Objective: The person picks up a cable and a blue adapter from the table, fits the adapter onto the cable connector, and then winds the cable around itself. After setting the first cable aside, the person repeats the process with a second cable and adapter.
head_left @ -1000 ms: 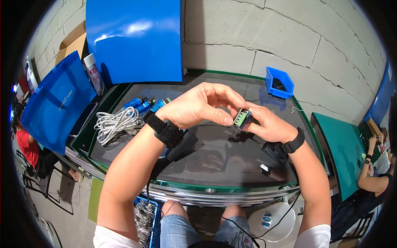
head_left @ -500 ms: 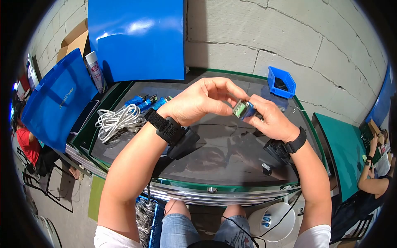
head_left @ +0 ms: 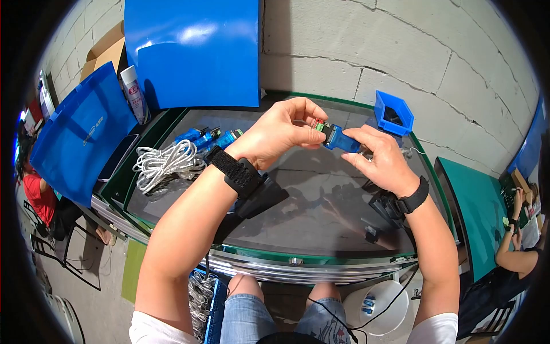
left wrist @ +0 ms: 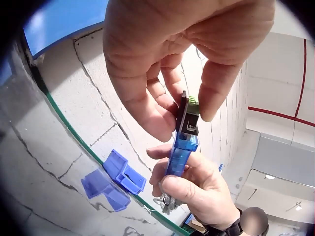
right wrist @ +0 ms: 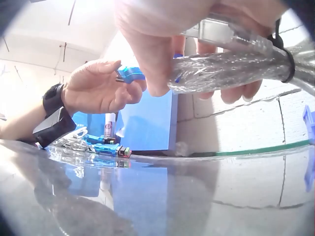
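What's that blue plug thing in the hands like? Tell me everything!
The blue plug has a see-through, plastic-looking body, with a dark-and-green end piece against one end. It's held slantwise above the tabletop. The left hand pinches the end piece; the right hand grips the plug farther along, plus a bundled silvery cable. Whether cable and plug join is hidden.

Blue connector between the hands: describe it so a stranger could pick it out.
Find the dark tabletop below the block wall. Above it, the left hand pinches the green-and-black end of a translucent blue connector, and the right hand holds its other end. Unlike the other blue connectors beside the white cable coil, it is held in the air.
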Demonstrator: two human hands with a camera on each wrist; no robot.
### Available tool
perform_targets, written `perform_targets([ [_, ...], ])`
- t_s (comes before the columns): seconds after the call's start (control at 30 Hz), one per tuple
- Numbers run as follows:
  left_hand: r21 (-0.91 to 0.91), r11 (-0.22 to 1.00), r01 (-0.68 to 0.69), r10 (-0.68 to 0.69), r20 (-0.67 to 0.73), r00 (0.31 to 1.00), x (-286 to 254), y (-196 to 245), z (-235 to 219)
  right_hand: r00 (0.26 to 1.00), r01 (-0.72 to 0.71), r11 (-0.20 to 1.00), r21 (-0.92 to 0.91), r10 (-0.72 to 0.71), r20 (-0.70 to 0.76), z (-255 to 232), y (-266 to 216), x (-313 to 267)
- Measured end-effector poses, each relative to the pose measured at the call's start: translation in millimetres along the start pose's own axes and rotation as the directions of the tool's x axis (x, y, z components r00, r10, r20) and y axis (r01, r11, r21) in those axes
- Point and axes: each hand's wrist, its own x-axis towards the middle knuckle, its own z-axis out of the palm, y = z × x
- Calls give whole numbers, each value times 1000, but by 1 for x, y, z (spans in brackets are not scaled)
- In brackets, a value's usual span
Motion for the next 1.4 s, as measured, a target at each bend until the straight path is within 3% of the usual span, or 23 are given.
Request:
perform_targets([
  [0.27,28,1000,2,-1,-37,999,-1,1,1,998,6,1000,-23,-7,-70,1,-1,1],
  [0.7,85,996,41,-25,-185,982,1,2,3,989,18,979,-204,-48,-141,5,-4,2],
  [0.93,7,1000,11,-9,-220,975,3,-1,3,987,-19,970,-244,-20,-158,4,-11,3],
  [1.07,188,982,-29,95,-354,930,6,1,-21,986,-20,948,-317,-34,-164,-2,0,-1],
  [1.2,-69,997,-31,20,-161,987,4,2,-11,995,-44,984,-172,27,-100,-3,3,3],
  [1.27,-89,996,-17,8,-103,995,3,2,-8,995,-20,993,118,32,-94,0,0,3],
  [1.33,-163,987,8,-4,25,1000,1,3,-9,994,30,994,104,-19,-104,-2,-2,4],
  [1.4,-182,983,6,1,38,999,2,1,-10,991,82,992,92,-71,-113,-3,-1,5],
])
